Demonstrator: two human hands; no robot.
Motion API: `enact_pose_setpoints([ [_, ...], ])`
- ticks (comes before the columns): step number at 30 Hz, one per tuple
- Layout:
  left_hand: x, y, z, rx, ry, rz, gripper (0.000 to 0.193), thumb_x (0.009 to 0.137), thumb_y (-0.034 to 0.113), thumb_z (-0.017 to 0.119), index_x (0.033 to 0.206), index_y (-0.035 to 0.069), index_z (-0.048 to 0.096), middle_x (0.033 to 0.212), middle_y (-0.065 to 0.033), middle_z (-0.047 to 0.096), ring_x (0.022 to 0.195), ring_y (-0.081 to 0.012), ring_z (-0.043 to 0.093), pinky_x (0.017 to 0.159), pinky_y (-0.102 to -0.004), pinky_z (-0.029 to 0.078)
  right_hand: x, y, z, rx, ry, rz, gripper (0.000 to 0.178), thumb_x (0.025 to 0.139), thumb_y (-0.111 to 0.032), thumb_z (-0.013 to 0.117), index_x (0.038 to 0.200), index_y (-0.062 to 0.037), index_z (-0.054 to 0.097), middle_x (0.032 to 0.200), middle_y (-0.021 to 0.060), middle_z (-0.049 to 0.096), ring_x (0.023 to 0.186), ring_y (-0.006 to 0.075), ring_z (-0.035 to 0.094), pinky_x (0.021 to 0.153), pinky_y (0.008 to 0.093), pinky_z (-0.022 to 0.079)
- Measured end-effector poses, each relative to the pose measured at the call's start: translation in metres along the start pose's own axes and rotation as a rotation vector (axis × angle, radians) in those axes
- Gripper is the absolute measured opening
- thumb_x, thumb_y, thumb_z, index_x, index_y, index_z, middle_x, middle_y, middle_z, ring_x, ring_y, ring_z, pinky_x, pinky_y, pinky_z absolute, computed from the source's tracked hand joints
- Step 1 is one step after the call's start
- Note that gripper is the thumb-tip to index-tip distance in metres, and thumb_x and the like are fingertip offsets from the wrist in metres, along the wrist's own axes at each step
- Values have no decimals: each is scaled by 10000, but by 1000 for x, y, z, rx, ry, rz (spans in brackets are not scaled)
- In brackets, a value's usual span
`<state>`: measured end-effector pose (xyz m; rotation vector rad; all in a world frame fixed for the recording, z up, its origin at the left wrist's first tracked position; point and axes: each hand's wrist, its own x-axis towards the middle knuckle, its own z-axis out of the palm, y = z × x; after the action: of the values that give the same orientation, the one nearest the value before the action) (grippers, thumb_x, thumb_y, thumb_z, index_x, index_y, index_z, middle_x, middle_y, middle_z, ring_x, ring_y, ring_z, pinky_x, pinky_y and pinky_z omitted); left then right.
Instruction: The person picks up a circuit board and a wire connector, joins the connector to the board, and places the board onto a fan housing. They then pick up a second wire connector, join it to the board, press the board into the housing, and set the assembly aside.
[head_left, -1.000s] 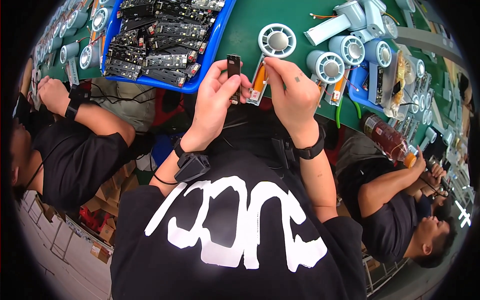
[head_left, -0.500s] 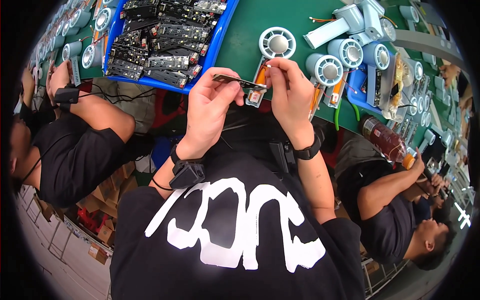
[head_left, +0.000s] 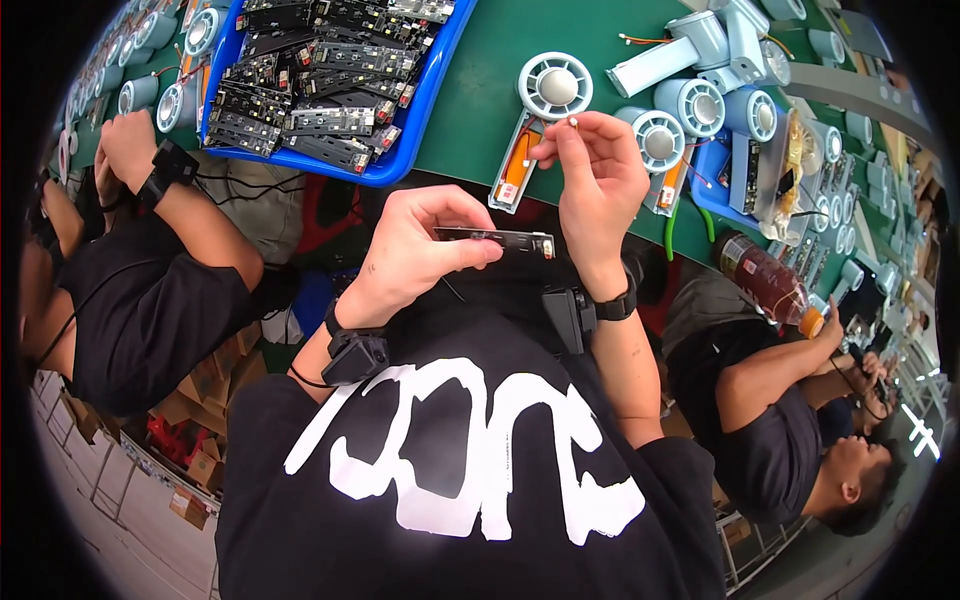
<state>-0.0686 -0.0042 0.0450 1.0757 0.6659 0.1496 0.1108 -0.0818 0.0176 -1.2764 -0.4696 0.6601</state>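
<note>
Circuit board [head_left: 521,242]: in left hand [head_left: 420,238], thumb and fingers clamped on it, near side of worktop [head_left: 480,112] | Right hand [head_left: 602,180]: thumb and finger together on small white plug [head_left: 573,122], near fan [head_left: 555,86] | Handling: likely light, stiff, fragile; grip long edges

From the fan unit [head_left: 555,86] on the table [head_left: 468,125], a tray [head_left: 408,160] of circuit boards [head_left: 335,75] lies at nine o'clock, more fan units [head_left: 690,107] at three, the right grip [head_left: 602,185] at five, the left grip [head_left: 418,240] and its board [head_left: 518,243] at seven.
</note>
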Motion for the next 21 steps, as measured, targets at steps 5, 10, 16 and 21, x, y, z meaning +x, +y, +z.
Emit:
enact_pose_setpoints([
  [5,4,10,-6,-363,-100,-138,429,947,-21,626,1366,7,536,971,-98,717,795,-140,701,670,-232,534,-3,0,-2,-100,-23,-28,108,1003,8,603,1083,67,643,951,149,730,749,182,717,654,269,551],
  [10,10,17,12,-288,-26,-8,522,1008,32,549,1503,69,388,919,-83,658,649,-95,589,624,-204,473,-1,2,-5,-308,-85,-140,107,983,4,635,1052,62,693,955,134,745,743,159,713,644,257,549],
  [16,35,-5,18,-172,146,132,446,1082,144,443,1522,95,394,845,-7,484,585,-59,399,541,-207,328,4,-4,-4,-648,-203,-300,83,942,8,677,1012,33,713,903,96,747,714,131,706,629,251,538],
  [21,39,-12,17,-185,132,124,424,1095,160,428,1515,103,406,814,8,440,581,-56,386,530,-206,304,6,-4,0,-773,-222,-415,78,910,-2,699,987,11,707,875,107,731,719,191,715,640,284,538],
])
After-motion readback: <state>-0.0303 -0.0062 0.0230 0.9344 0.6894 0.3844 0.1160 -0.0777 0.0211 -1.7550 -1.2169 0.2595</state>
